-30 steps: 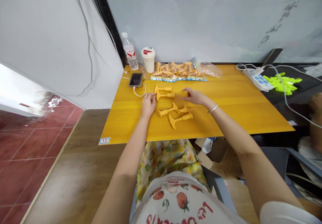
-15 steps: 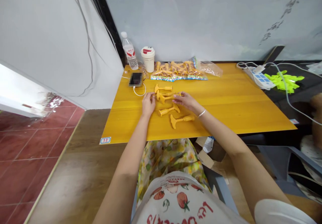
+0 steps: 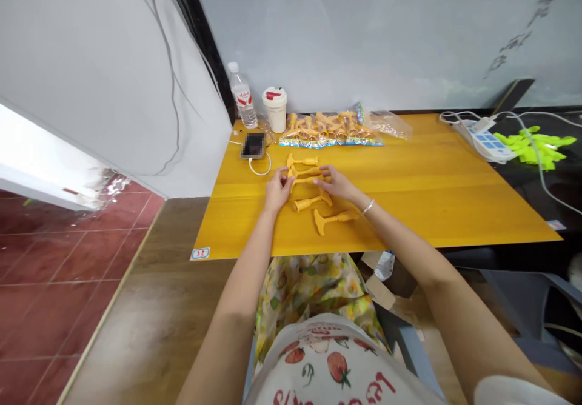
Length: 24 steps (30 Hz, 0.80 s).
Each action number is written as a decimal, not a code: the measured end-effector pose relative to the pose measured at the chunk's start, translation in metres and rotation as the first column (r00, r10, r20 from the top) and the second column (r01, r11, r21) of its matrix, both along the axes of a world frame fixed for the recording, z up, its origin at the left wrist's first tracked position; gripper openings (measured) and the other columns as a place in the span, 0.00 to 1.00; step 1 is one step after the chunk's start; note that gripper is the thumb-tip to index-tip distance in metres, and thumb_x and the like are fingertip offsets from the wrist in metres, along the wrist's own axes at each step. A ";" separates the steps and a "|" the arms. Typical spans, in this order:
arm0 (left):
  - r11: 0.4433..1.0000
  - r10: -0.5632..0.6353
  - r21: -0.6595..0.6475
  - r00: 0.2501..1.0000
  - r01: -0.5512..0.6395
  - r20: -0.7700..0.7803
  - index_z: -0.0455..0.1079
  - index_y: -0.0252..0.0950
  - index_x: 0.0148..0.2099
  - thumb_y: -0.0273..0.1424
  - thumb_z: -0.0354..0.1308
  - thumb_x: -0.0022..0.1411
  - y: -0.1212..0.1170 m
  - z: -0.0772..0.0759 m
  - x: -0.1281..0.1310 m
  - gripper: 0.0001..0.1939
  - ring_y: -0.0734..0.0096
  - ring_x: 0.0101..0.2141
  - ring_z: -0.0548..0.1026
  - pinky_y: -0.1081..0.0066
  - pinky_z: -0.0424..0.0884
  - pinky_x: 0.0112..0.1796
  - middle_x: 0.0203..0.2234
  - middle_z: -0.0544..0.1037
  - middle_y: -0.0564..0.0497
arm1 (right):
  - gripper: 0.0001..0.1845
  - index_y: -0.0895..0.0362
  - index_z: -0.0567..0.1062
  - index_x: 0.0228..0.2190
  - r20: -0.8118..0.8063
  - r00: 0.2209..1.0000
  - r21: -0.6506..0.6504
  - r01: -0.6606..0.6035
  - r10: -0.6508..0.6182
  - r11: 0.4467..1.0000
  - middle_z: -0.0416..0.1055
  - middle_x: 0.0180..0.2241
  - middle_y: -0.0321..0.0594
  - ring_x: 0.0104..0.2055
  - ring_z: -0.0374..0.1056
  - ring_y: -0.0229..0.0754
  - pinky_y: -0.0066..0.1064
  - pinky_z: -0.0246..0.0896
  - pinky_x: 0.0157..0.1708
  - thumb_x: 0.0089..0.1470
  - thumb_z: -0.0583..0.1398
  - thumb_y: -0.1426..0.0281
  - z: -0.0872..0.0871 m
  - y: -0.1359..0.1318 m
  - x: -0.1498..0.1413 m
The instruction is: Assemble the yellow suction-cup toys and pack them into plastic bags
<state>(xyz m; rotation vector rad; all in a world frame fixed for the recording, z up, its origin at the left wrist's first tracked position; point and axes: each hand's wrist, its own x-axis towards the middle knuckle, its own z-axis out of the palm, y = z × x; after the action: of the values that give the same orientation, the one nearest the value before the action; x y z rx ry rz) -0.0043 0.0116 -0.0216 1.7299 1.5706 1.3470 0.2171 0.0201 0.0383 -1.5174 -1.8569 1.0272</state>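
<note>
Lightly curled fingers (image 3: 321,182) of the left hand (image 3: 278,190) and right hand (image 3: 335,183) touch either end of a T-shaped orange plastic piece (image 3: 304,180) on the yellow wooden bench (image 3: 431,211) — gripping or not, I cannot tell.

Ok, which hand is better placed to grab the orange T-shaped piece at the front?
Probably your right hand: it's just behind the front orange T-shaped piece. Your left hand is farther away, with another orange piece lying between.

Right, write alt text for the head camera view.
Seen from the wearer's head, the left hand and right hand reach a T-shaped orange plastic piece among similar pieces on a yellow table. A plastic bag of more pieces lies behind them, near a water bottle and white cup.
</note>
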 end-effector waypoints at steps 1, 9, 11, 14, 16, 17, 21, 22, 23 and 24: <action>1.000 -0.008 -0.011 1.000 0.008 0.009 0.68 0.37 0.53 0.34 0.59 0.63 0.000 0.000 0.000 0.17 0.71 0.26 0.71 0.71 0.67 0.32 0.25 0.72 0.55 | 0.24 0.58 0.66 0.53 0.140 0.990 0.114 -0.036 0.019 0.993 0.71 0.52 0.52 0.41 0.74 0.45 0.40 0.72 0.43 0.57 0.65 0.66 0.002 -0.003 0.004; 0.999 -0.037 -0.010 0.998 0.037 -0.056 0.69 0.38 0.50 0.38 0.61 0.61 0.001 -0.004 -0.001 0.17 0.71 0.27 0.71 0.71 0.67 0.34 0.27 0.72 0.55 | 0.15 0.55 0.73 0.51 0.614 0.693 0.206 -0.602 0.377 0.772 0.75 0.50 0.45 0.50 0.72 0.47 0.34 0.65 0.46 0.63 0.59 0.70 0.017 -0.038 -0.006; 1.000 -0.004 0.021 0.999 0.004 -0.037 0.70 0.37 0.49 0.40 0.60 0.62 0.001 -0.005 0.000 0.16 0.71 0.28 0.71 0.71 0.68 0.35 0.30 0.73 0.53 | 0.18 0.55 0.72 0.53 0.658 0.603 0.150 -0.692 0.451 0.706 0.75 0.50 0.46 0.50 0.72 0.47 0.34 0.65 0.45 0.62 0.60 0.72 0.015 -0.041 -0.013; 0.999 0.019 0.048 1.000 -0.018 -0.014 0.70 0.37 0.49 0.40 0.60 0.62 0.002 -0.006 0.000 0.16 0.71 0.30 0.71 0.71 0.69 0.35 0.32 0.74 0.51 | 0.20 0.56 0.71 0.55 0.706 0.578 0.158 -0.692 0.409 0.705 0.75 0.48 0.49 0.48 0.73 0.48 0.34 0.65 0.42 0.62 0.59 0.73 0.011 -0.040 -0.016; 0.998 0.014 0.057 1.000 -0.014 -0.005 0.70 0.36 0.49 0.39 0.59 0.63 0.002 -0.006 0.000 0.15 0.71 0.30 0.71 0.70 0.69 0.36 0.33 0.74 0.50 | 0.20 0.57 0.71 0.55 0.695 0.610 0.187 -0.665 0.381 0.723 0.75 0.49 0.50 0.49 0.73 0.49 0.34 0.65 0.42 0.61 0.59 0.73 0.010 -0.037 -0.013; 0.998 0.021 0.063 1.000 -0.021 0.000 0.70 0.36 0.49 0.39 0.59 0.63 0.002 -0.006 0.000 0.15 0.71 0.30 0.71 0.70 0.70 0.36 0.33 0.74 0.50 | 0.20 0.57 0.71 0.54 0.669 0.643 0.206 -0.643 0.373 0.738 0.74 0.50 0.50 0.49 0.73 0.49 0.34 0.65 0.42 0.61 0.59 0.73 0.011 -0.036 -0.010; 0.993 0.083 0.078 0.996 -0.085 0.029 0.70 0.36 0.48 0.40 0.57 0.65 0.004 -0.007 0.000 0.15 0.71 0.29 0.72 0.69 0.70 0.36 0.33 0.75 0.49 | 0.20 0.55 0.69 0.52 0.341 0.876 0.284 -0.441 0.340 0.851 0.76 0.44 0.43 0.39 0.73 0.43 0.33 0.65 0.41 0.57 0.61 0.71 0.017 -0.030 0.000; 0.993 0.086 0.077 0.996 -0.089 0.037 0.70 0.36 0.48 0.41 0.57 0.65 0.004 -0.007 0.000 0.15 0.70 0.29 0.72 0.69 0.70 0.37 0.33 0.75 0.49 | 0.20 0.54 0.69 0.51 0.185 0.935 0.293 -0.346 0.302 0.891 0.76 0.41 0.40 0.36 0.72 0.40 0.31 0.65 0.40 0.56 0.62 0.71 0.019 -0.029 0.001; 0.993 0.087 0.076 0.995 -0.091 0.045 0.70 0.36 0.48 0.41 0.56 0.65 0.005 -0.007 0.000 0.15 0.70 0.30 0.72 0.69 0.70 0.37 0.33 0.75 0.49 | 0.19 0.53 0.69 0.49 0.001 0.969 0.281 -0.238 0.248 0.930 0.76 0.39 0.37 0.34 0.71 0.38 0.30 0.66 0.39 0.56 0.62 0.70 0.020 -0.029 0.001; 0.993 0.091 0.076 0.994 -0.095 0.055 0.69 0.36 0.48 0.42 0.56 0.66 0.004 -0.006 0.000 0.16 0.70 0.30 0.72 0.69 0.70 0.37 0.33 0.75 0.49 | 0.17 0.52 0.69 0.47 -0.195 0.964 0.237 -0.131 0.180 0.963 0.75 0.37 0.35 0.33 0.70 0.36 0.29 0.66 0.39 0.55 0.63 0.70 0.020 -0.029 0.000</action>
<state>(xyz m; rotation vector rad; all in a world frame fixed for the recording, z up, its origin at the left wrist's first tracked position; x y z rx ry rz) -0.0044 0.0160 -0.0278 1.6719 1.6073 1.5051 0.2168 -0.0091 0.0585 -1.0994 -1.8878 0.9736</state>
